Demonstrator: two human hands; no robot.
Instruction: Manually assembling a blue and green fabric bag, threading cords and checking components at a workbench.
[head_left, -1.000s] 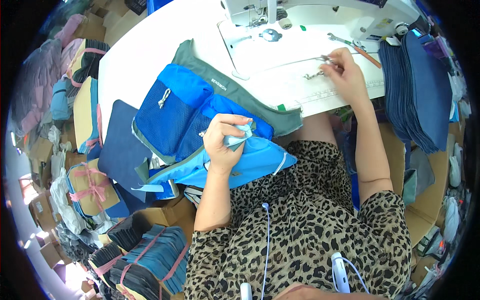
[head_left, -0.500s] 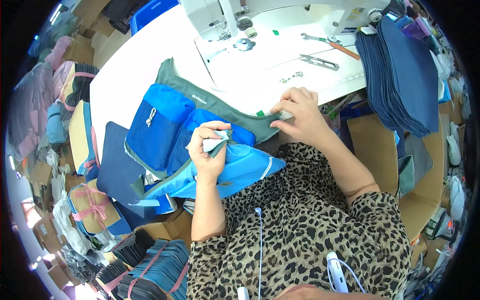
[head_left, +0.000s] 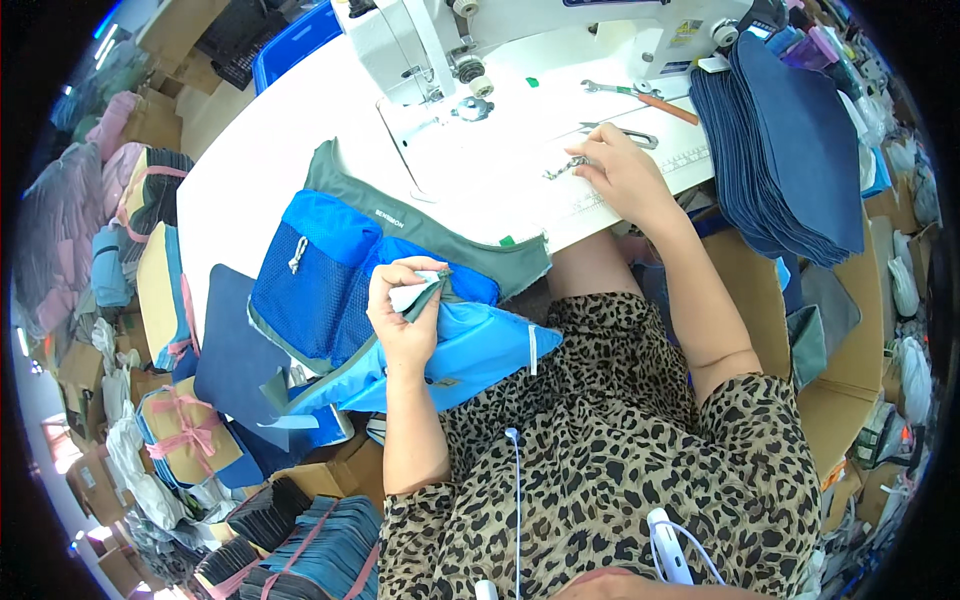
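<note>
My left hand (head_left: pixel 402 315) is closed on a bunched edge of a sewn fabric piece, with a pale scrap and grey-green cloth showing between thumb and fingers. The fabric piece (head_left: pixel 310 275) has blue mesh pockets, a grey-green border and a light blue panel (head_left: pixel 465 345) that hangs over the table's front edge onto my lap. A short speckled cord pull dangles from one pocket. On the white table, my right hand (head_left: pixel 628 182) pinches the end of a small speckled black-and-white cord (head_left: pixel 556 173); its fingertips partly cover the cord.
A white sewing machine (head_left: pixel 430 60) stands at the back. Thread snips (head_left: pixel 640 138) and an orange-handled tool (head_left: pixel 668 108) lie past my right hand. Stacked navy panels (head_left: pixel 800 150) overhang the right edge above a cardboard box (head_left: pixel 750 290). Tied bundles sit at the left.
My right hand has let go of the grey-green border's right end and moved away from me to the cord on the table. My left hand keeps its hold. The view has shifted slightly.
</note>
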